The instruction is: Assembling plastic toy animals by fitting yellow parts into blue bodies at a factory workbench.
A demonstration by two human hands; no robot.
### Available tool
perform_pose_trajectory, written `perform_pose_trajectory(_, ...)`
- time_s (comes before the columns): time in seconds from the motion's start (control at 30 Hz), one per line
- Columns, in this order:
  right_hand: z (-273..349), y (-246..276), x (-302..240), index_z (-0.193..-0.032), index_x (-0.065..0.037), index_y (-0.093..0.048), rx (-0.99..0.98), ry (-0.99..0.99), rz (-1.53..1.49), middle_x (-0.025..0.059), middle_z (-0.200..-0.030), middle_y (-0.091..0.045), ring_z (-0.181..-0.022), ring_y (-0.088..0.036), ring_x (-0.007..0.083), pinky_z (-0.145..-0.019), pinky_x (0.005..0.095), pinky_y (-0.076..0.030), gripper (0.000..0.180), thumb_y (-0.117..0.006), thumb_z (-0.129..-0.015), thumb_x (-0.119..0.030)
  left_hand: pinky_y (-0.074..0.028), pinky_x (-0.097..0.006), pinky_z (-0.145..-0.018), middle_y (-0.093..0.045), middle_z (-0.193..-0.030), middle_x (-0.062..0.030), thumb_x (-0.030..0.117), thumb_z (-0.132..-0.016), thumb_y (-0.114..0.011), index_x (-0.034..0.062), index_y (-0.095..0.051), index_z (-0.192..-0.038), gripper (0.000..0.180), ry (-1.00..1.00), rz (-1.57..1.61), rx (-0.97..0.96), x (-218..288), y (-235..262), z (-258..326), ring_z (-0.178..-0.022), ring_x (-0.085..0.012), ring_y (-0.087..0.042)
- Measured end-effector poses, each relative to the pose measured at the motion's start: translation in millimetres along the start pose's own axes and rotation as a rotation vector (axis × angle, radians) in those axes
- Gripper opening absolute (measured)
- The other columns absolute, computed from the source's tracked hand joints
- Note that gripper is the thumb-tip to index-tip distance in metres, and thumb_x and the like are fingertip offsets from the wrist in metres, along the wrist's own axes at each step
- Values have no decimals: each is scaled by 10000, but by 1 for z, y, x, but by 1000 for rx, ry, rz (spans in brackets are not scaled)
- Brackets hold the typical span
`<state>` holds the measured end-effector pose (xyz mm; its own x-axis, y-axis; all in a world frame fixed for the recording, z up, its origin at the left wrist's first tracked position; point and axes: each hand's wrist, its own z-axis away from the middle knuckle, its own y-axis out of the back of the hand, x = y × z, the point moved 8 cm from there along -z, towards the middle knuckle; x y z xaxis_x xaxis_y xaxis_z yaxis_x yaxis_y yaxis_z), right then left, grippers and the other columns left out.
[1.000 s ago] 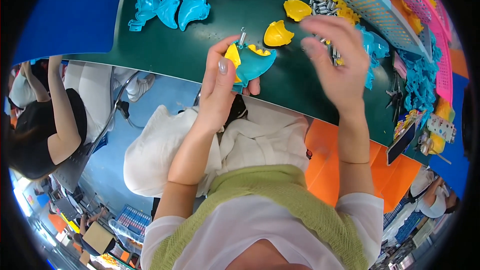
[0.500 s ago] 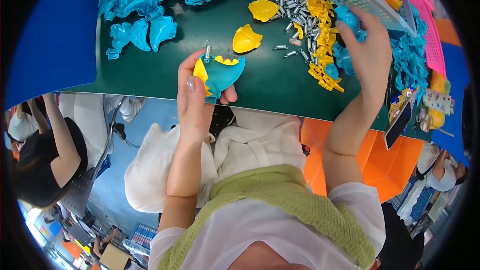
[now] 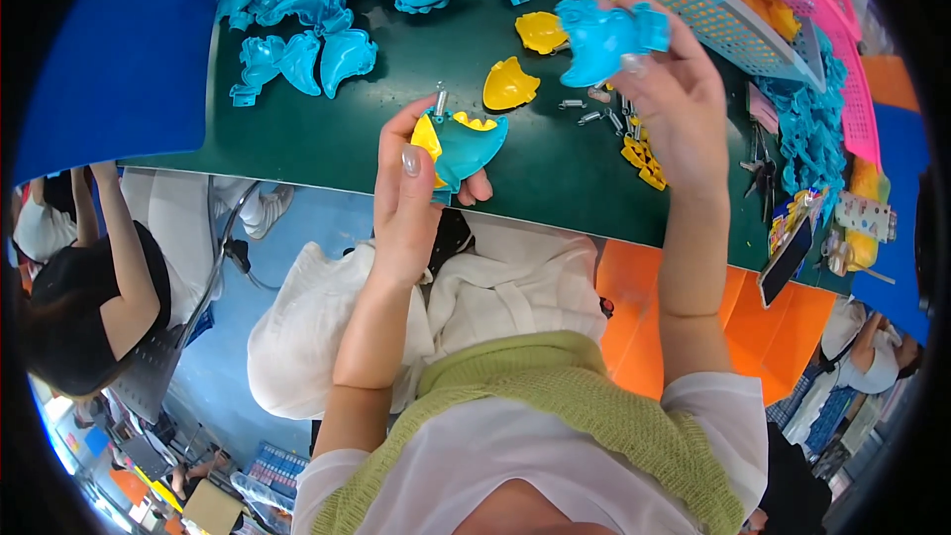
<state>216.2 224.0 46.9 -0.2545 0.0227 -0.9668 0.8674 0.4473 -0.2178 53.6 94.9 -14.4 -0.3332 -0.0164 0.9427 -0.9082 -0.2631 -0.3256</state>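
on the left of the green table (image 3: 297, 144), a turquoise heap (image 3: 287, 0) of moulded parts lies along the far side, with a few loose turquoise pieces (image 3: 347, 61) just nearer the person. no change noted there.

left of centre, above the table's near edge: left hand (image 3: 402, 206) closed on a turquoise shell (image 3: 474, 155), thumb on the near face, fingertips showing past the lower edge. yellow inserts sit on the shell at its left side and upper rim; a small spring (image 3: 440, 103) stands up at its top, by the index finger. whether that finger touches the spring, cannot tell. this hold matches the picture from half a second ago.

centre: front yellow shell (image 3: 510, 85) and rear yellow shell (image 3: 541, 32) lie apart on the table, untouched.

right of centre: main change. right hand (image 3: 684, 99), half a second ago reaching in among parts beside the light blue basket (image 3: 728, 25), is now back over the loose springs (image 3: 590, 118) and yellow pieces (image 3: 646, 163), gripping a turquoise part (image 3: 606, 38) between thumb and fingers, raised off the table.

judgement: pick-up is complete and both hands are loaded; the two held parts are well apart, not yet joined.
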Motion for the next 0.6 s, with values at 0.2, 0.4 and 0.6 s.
perform_pose_trajectory(0.2, 4, -31, 9, -1202, 11, -456, -141, 28, 65, 107, -1227, -497, -1076, -496, 150, -891, 275, -417, 453, -588, -771, 56, -414, -239, -585, -573, -816, -114, 449, -926, -382, -2, -277, -1319, 608, 11, 29, 49, 2, 4, 3, -670, -142, -534)
perform_pose_trajectory(0.4, 18, -59, 13, -1167, -27, -461, -321, 142, 264, 154, -1275, -441, -1165, -458, 223, -921, 317, -414, 422, -556, -770, 79, -450, -276, -723, -561, -986, -132, 281, -960, -364, 6, -235, -1321, 472, -62, 84, -25, 6, -3, 4, -821, -149, -556)
perform_pose_trajectory(0.6, 34, -88, 21, -1163, -37, -468, -470, 80, 159, 185, -1307, -405, -1182, -441, 264, -934, 365, -416, 388, -537, -787, 25, -451, -295, -795, -512, -1111, -147, 299, -939, -420, 20, -219, -1314, 509, -55, 154, 22, 13, 2, 9, -906, -165, -554)
